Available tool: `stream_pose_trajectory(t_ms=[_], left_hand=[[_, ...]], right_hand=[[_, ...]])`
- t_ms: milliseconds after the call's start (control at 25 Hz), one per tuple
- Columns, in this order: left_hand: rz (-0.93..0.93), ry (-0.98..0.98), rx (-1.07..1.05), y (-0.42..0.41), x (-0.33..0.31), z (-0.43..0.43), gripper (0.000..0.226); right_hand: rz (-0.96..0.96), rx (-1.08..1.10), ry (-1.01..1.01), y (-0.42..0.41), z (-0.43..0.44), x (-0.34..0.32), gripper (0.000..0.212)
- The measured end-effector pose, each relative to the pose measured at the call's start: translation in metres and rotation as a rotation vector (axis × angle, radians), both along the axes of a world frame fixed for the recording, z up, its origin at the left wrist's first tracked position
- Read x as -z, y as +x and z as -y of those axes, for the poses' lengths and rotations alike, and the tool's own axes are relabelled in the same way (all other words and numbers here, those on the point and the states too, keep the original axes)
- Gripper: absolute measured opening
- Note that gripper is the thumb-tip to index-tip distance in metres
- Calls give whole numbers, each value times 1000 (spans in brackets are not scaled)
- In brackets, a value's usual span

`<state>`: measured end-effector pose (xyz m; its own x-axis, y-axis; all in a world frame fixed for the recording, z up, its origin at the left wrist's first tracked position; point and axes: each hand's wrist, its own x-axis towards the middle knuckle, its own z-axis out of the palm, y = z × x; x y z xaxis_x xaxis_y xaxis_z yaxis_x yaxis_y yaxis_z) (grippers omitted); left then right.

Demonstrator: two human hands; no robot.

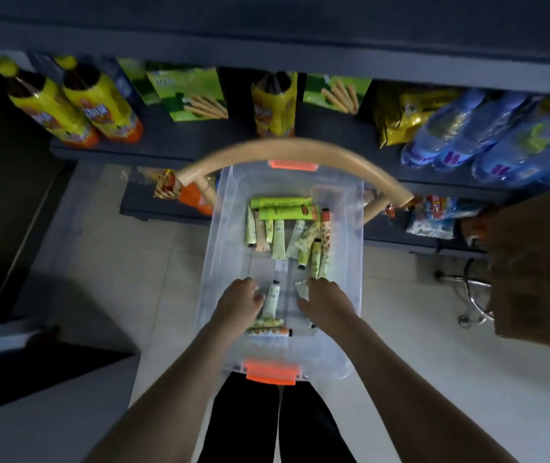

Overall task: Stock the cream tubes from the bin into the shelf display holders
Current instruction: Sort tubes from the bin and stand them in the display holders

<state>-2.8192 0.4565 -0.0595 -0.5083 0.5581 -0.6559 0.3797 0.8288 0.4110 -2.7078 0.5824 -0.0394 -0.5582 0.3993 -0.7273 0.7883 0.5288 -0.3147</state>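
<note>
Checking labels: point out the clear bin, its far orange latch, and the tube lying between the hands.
clear bin (225, 248): head view, on its left wall.
far orange latch (293, 164): head view, centre of the clip.
tube (270, 304): head view, mid-body, below its black cap.

Your right hand (326, 299) covers most of one cream tube (301, 289), grip unclear; your left hand (240, 300) has its fingertips curled out of sight. Tube print is too small to read, and the blue bottles (487, 135) at right are blurred.
</note>
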Motion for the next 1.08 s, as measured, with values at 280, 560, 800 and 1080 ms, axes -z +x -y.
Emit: stream_pose_trajectory(t_ms=[280, 560, 800, 1080], left_hand=[[93, -37, -239, 8, 97, -14, 38], [28, 29, -303, 16, 160, -30, 36], [-21, 71, -302, 19, 175, -27, 35], [-32, 159, -509, -10, 130, -32, 28]], right_hand=[[167, 361, -12, 5, 20, 96, 34], [147, 642, 103, -7, 24, 158, 32], [97, 591, 150, -4, 23, 181, 22], [-118, 800, 28, -7, 9, 143, 18]])
